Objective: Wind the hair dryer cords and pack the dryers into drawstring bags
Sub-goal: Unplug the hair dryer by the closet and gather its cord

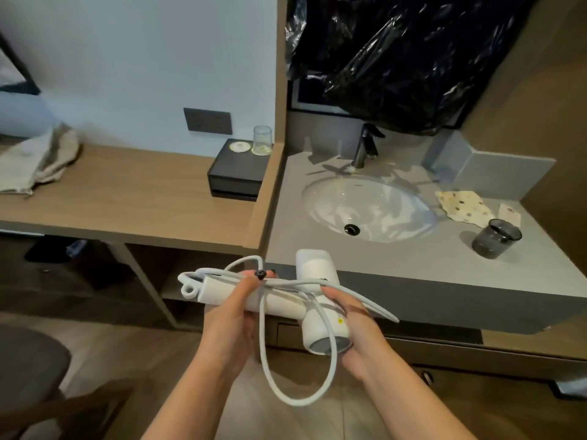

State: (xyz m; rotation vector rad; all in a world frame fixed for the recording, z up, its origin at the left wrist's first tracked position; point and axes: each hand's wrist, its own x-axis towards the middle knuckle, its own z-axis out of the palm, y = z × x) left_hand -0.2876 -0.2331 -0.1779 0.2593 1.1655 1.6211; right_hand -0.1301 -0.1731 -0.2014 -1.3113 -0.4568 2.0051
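A white hair dryer (317,274) hangs in the air in front of the sink counter, its handle pointing left and its barrel end facing me. My left hand (236,315) grips the handle together with a few turns of the white cord (265,347). My right hand (355,331) cups the dryer's body from the right and holds a strand of cord against it. One long loop of cord dangles below both hands. A beige cloth bag (38,160) lies crumpled on the wooden shelf at far left.
A grey counter (413,265) with a white basin (368,208) and black tap (365,147) is ahead. A dark glass tumbler (495,238) stands on its right side. On the wooden shelf (127,198) sit a black box (238,173) and a clear glass (263,139). A stool (28,366) is at lower left.
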